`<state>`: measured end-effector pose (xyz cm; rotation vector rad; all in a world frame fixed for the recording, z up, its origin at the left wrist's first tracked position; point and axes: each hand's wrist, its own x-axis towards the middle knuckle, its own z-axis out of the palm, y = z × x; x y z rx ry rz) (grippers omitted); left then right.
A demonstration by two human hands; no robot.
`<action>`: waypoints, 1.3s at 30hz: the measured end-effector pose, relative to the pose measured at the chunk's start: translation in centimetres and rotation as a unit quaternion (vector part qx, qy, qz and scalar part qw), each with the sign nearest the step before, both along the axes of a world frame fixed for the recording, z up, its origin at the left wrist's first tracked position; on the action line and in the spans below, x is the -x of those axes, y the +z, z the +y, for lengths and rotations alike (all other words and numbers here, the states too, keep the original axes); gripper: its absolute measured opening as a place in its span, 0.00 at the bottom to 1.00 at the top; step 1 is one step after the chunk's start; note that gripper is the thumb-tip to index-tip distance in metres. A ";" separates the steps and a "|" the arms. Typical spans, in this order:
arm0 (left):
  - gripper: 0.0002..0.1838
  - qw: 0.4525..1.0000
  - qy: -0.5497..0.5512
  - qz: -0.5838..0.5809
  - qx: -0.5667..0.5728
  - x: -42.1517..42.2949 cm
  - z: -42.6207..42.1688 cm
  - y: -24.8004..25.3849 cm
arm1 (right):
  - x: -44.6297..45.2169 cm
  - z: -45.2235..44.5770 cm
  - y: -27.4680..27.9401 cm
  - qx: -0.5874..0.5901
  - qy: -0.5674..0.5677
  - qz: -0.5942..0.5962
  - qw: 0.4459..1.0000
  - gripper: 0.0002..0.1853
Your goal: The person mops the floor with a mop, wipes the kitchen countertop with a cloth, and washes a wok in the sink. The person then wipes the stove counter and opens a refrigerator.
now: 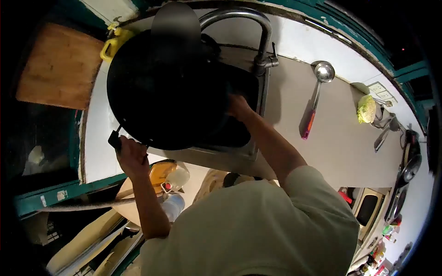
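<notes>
A large black wok is held tilted over the dark sink, its round face covering much of the basin. At the wok's lower left edge, my left hand is wrapped round its black handle. My right hand is at the wok's right side, over the basin; its fingers are partly hidden in shadow, and what they hold cannot be made out. The curved faucet stands behind the basin, to the right of the wok.
A ladle lies on the counter to the right. Farther right are a cut cabbage and utensils. A wooden board is at the far left, near a yellow bottle. Bottles stand below the counter.
</notes>
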<state>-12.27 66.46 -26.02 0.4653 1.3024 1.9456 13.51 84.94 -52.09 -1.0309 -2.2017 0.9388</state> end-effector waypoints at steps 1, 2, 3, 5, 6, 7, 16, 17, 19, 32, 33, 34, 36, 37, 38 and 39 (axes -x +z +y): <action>0.16 0.999 -0.012 0.039 -0.022 -1.7 -0.1 0.8 | 0.7 0.3 0.8 -0.149 0.072 -0.116 0.979 0.22; 0.15 0.996 -0.026 0.078 -0.044 -2.7 -0.3 1.3 | 1.3 0.3 4.3 -0.099 0.097 -0.161 0.977 0.23; 0.10 0.992 -0.079 0.068 -0.076 -2.6 -0.7 1.5 | 1.8 0.0 6.3 -0.046 0.123 -0.207 0.969 0.23; 0.06 0.992 -0.031 0.096 -0.075 -4.7 -0.8 2.6 | 3.0 -1.1 5.3 0.291 0.066 0.145 0.943 0.23; 0.05 0.991 -0.006 0.109 -0.073 -6.3 -1.0 3.5 | 4.0 -1.3 4.5 0.397 0.076 0.254 0.878 0.22; 0.06 0.981 -0.004 0.182 -0.072 -8.4 -1.2 4.9 | 4.9 -1.6 3.8 0.495 0.075 0.355 0.790 0.21; 0.13 0.913 0.164 0.371 -0.034 -10.9 -3.8 10.2 | 9.3 -2.3 14.8 0.580 0.086 0.208 0.783 0.24; 0.14 0.911 0.226 0.344 -0.029 -10.9 -3.7 11.0 | 9.3 -2.4 15.8 0.520 0.086 0.165 0.833 0.25; 0.21 0.915 0.252 0.312 -0.036 -8.6 -4.8 11.4 | 8.6 -2.7 17.6 0.454 0.077 0.113 0.880 0.28; 0.10 0.949 0.064 0.267 -0.153 1.3 -7.5 9.5 | 5.5 -4.4 16.9 0.194 0.067 -0.179 0.962 0.42; 0.11 0.955 0.134 0.244 -0.106 0.7 -7.5 10.0 | 6.8 -6.4 17.9 0.134 -0.057 -0.331 0.932 0.42; 0.12 0.959 0.112 0.240 -0.098 1.9 -8.2 9.7 | 8.1 -7.9 17.0 0.088 -0.086 -0.327 0.937 0.42; 0.13 0.967 0.060 0.226 -0.097 4.6 -9.2 8.3 | 10.9 -8.8 11.3 -0.016 -0.158 -0.320 0.934 0.42; 0.16 0.975 0.162 0.141 -0.062 6.5 -8.5 7.0 | 15.4 -7.5 5.6 0.057 -0.249 -0.262 0.931 0.44; 0.18 0.972 0.133 0.190 -0.039 6.5 -9.4 7.5 | 16.5 -8.6 5.0 0.140 -0.194 -0.166 0.957 0.41; 0.20 0.965 0.106 0.240 -0.018 6.4 -10.2 8.1 | 17.5 -9.8 4.7 0.234 -0.144 -0.072 0.959 0.38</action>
